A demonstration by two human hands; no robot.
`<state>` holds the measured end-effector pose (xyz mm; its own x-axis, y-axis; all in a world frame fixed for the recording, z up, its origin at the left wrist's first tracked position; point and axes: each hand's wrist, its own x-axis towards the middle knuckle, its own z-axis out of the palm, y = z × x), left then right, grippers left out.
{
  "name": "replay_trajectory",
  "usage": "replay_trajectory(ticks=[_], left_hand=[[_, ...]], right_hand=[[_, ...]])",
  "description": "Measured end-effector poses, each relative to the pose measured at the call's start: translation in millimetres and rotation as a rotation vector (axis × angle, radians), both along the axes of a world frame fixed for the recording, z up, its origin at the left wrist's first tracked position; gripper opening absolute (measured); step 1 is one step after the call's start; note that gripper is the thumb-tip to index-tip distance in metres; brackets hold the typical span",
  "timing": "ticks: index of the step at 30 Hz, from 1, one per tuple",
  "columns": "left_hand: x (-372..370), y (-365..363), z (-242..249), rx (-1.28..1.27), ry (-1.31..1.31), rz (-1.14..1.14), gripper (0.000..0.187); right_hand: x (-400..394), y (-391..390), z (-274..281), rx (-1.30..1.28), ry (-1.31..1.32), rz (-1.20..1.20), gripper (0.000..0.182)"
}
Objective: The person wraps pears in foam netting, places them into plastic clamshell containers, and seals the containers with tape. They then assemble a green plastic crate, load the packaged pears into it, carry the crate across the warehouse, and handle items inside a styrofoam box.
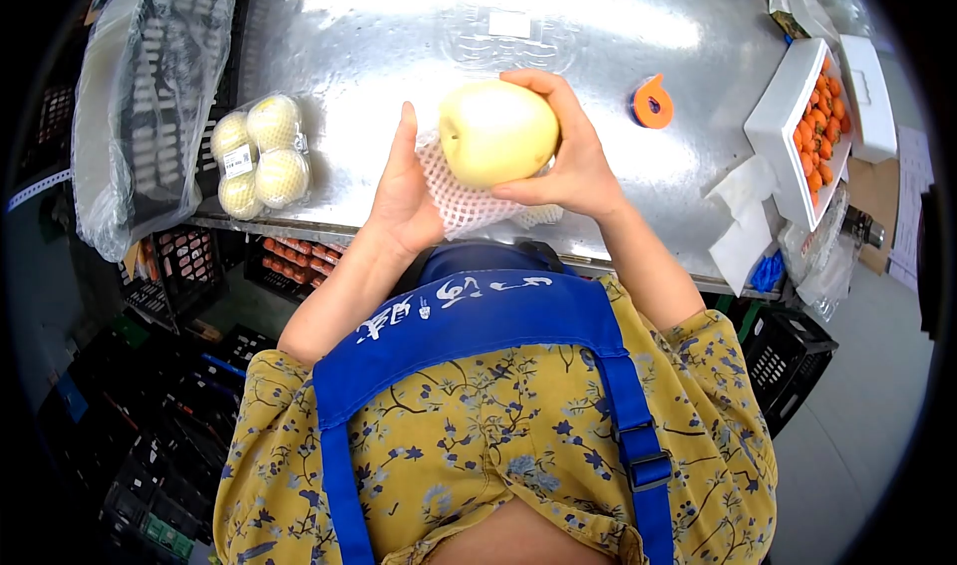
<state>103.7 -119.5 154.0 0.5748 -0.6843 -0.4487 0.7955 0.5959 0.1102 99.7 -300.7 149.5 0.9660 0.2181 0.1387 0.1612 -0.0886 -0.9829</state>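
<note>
A large pale-yellow round fruit (498, 134) is gripped in my right hand (576, 156), thumb below and fingers over its upper right side. White foam netting (457, 194) lies under and to the left of the fruit. My left hand (407, 191) is beside the netting, its thumb and fingers spread, with the palm against the net's left edge. Behind the fruit, a clear plastic tray (478, 39) with a white label (509, 24) rests on the metal table (369, 57).
A pack of netted fruits (261, 156) sits at the left, near a plastic-lined crate (140, 117). An orange tape dispenser (653, 103) is right of my hands. Further right stands a white foam box (783, 117) of orange fruits (820, 127), beside white paper (743, 231).
</note>
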Motion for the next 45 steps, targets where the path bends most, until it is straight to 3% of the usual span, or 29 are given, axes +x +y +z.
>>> replay_trajectory(ticks=[4,7,10,13,16,17,20,23,26,32,38,40,42,43,45], left_hand=[[-1,-1,-4,0.041,0.004,0.035,0.072],[-2,4,-17,0.169,-0.161,-0.015,0.076],[-1,8,-17,0.121,-0.219,-0.061,0.084],[-5,9,-10,0.004,-0.173,-0.006,0.09],[-8,7,-11,-0.096,-0.14,0.065,0.093],[-10,8,-13,-0.082,-0.133,0.063,0.093],[-17,13,-22,-0.079,-0.083,0.035,0.091],[-22,21,-23,-0.092,-0.064,-0.042,0.089],[-21,25,-22,0.003,-0.13,-0.112,0.088],[-14,20,-19,0.159,-0.258,-0.134,0.085],[-12,-1,-12,0.525,-0.496,0.083,0.073],[-9,-2,-22,0.725,-0.62,0.129,0.065],[-7,-2,-26,0.682,-0.515,0.147,0.056],[-5,5,-27,0.659,-0.45,0.113,0.056],[-4,12,-29,0.662,-0.353,0.063,0.055]], right_hand=[[2,-6,7,0.045,-0.018,0.112,0.083],[0,-3,7,-0.085,-0.103,0.17,0.083],[3,-2,22,-0.25,-0.24,0.203,0.07],[8,0,1,0.377,0.16,-0.084,0.074],[-3,11,-8,0.849,0.826,0.059,0.058],[-11,20,-5,0.945,1.125,-0.035,0.055],[-33,31,-24,0.988,1.266,0.017,0.049],[-32,22,-19,0.996,1.161,0.007,0.044],[-27,13,-23,0.827,0.956,0.057,0.032],[-23,-1,-22,0.298,0.655,-0.111,0.008],[-18,10,2,0.09,0.231,-0.325,0.022],[-23,16,15,-0.114,0.107,-0.238,0.025],[-27,25,24,-0.246,-0.075,-0.107,0.026],[-30,19,34,-0.116,0.082,0.061,0.033],[-21,9,32,-0.135,-0.192,0.049,0.044]])
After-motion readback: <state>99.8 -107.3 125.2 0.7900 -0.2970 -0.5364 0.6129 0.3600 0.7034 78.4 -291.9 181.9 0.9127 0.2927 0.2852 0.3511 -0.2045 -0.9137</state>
